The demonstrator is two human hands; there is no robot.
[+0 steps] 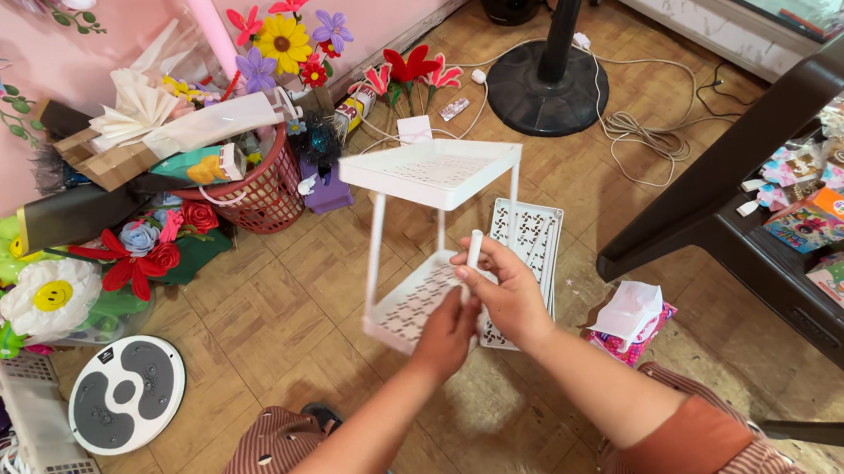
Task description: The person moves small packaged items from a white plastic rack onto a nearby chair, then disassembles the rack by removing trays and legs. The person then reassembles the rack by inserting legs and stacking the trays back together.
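A white plastic shelf rack [432, 173] with two perforated trays joined by thin posts hangs tilted in front of me. My left hand [447, 331] grips the near edge of the lower tray [406, 311]. My right hand [503, 292] pinches a short white post [473, 256] upright at that tray's corner. A third perforated white tray [532, 238] lies flat on the wooden floor just behind my right hand.
A red basket [263, 192] stuffed with paper and artificial flowers stands to the left. A black fan base [547, 86] with white cables sits behind. A dark shelf [743, 242] with colourful packets is at right. A tissue pack [629, 319] and a round white disc [126, 394] lie on the floor.
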